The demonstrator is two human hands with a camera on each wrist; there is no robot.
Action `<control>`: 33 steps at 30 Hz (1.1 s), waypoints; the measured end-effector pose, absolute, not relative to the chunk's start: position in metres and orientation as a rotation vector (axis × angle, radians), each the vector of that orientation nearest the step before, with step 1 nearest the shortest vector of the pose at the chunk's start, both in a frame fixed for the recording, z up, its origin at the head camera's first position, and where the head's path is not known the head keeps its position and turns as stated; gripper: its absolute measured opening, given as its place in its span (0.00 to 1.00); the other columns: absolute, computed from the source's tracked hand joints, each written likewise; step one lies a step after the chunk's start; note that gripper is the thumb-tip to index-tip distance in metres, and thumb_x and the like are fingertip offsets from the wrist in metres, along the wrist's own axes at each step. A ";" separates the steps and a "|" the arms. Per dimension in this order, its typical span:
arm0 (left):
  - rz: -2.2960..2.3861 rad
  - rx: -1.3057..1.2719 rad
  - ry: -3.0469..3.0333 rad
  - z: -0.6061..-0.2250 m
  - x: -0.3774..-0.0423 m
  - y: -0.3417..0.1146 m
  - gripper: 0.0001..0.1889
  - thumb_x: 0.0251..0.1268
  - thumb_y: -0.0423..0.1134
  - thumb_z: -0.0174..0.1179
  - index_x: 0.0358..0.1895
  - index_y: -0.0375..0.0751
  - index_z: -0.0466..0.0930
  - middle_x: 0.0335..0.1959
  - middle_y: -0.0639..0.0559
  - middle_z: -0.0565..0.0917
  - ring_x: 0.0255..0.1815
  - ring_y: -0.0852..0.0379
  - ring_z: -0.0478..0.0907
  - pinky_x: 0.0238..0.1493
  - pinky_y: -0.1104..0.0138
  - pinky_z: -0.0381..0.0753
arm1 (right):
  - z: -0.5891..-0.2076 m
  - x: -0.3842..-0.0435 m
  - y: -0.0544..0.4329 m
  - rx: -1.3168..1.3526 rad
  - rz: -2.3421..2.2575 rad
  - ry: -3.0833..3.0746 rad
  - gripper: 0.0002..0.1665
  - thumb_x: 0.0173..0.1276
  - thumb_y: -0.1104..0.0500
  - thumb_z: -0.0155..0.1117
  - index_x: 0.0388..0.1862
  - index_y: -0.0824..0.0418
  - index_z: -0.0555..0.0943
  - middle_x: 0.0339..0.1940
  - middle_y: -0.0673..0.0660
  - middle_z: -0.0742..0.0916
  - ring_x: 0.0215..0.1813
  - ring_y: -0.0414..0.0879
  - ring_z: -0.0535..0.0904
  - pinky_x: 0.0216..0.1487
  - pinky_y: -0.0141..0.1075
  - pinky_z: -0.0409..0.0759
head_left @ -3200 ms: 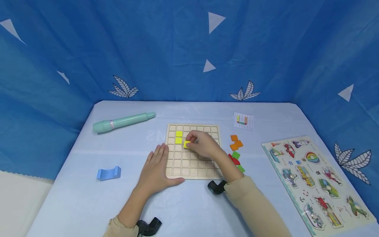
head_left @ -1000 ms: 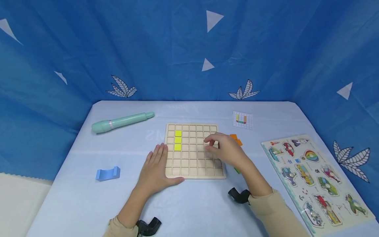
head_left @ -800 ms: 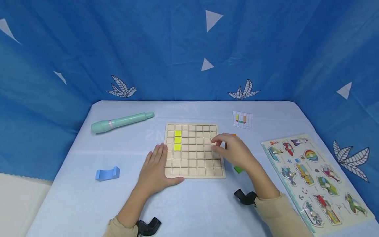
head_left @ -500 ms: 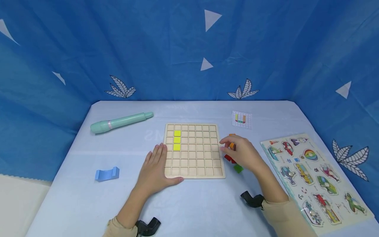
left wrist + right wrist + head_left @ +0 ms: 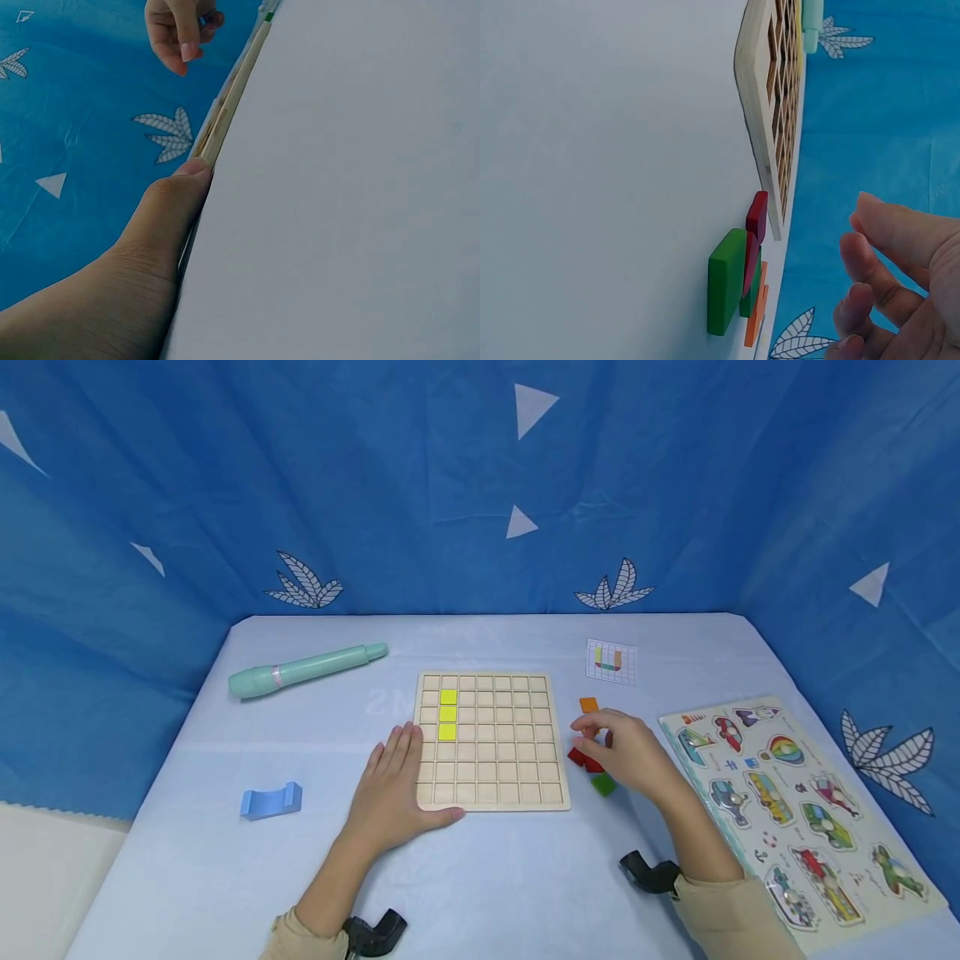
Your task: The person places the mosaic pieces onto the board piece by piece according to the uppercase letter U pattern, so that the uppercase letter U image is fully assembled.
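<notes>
A square wooden grid board (image 5: 497, 768) lies mid-table, with three yellow tiles (image 5: 447, 714) in a column near its left side. My left hand (image 5: 386, 793) rests against the board's left edge, fingers straight, its thumb along the front edge. To the right of the board, my right hand (image 5: 633, 756) hovers over loose tiles, fingers loosely bent, with nothing between them. An orange tile (image 5: 588, 704), red tiles (image 5: 592, 765) and a green tile (image 5: 603, 784) show around it; other tiles are hidden below. In the right wrist view, another green tile stands behind the nearer green tile (image 5: 727, 285).
A small pattern card (image 5: 611, 662) lies behind the loose tiles. The vehicle picture puzzle (image 5: 802, 818) is at the right. A green microphone-shaped toy (image 5: 309, 671) lies back left, a blue curved block (image 5: 272, 801) front left. Blue cloth (image 5: 480, 485) walls the table's back.
My right hand set the third yellow tile below the other two, let go, then moved right off the board to above the loose tiles. My left hand stayed in place.
</notes>
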State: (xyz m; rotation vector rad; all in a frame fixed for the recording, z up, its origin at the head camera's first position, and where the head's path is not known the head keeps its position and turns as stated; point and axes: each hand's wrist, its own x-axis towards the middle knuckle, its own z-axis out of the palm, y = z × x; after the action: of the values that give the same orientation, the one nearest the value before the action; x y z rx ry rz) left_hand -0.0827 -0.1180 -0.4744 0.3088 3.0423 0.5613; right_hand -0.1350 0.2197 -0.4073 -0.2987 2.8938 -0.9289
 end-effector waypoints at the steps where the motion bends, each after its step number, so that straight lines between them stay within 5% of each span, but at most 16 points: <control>1: 0.565 0.310 3.043 -0.474 -0.083 -0.118 0.71 0.41 0.84 0.57 0.80 0.36 0.41 0.83 0.43 0.43 0.84 0.46 0.38 0.81 0.47 0.43 | -0.408 -0.135 0.220 -0.297 -0.929 2.894 0.13 0.64 0.57 0.72 0.48 0.55 0.86 0.35 0.50 0.83 0.30 0.46 0.72 0.27 0.32 0.71; 33: 0.565 0.320 3.052 -0.475 -0.082 -0.118 0.71 0.41 0.84 0.57 0.80 0.37 0.41 0.83 0.44 0.43 0.84 0.47 0.38 0.81 0.48 0.43 | -0.420 -0.137 0.224 -0.243 -0.920 2.827 0.15 0.63 0.58 0.72 0.50 0.54 0.85 0.34 0.51 0.83 0.28 0.46 0.72 0.26 0.33 0.73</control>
State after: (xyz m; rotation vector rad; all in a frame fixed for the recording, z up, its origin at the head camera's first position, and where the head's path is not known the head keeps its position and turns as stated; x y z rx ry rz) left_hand -0.0817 -0.1184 -0.4753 0.3196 3.0516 0.5654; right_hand -0.1366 0.2245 -0.4195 -0.2431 2.8267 -0.9203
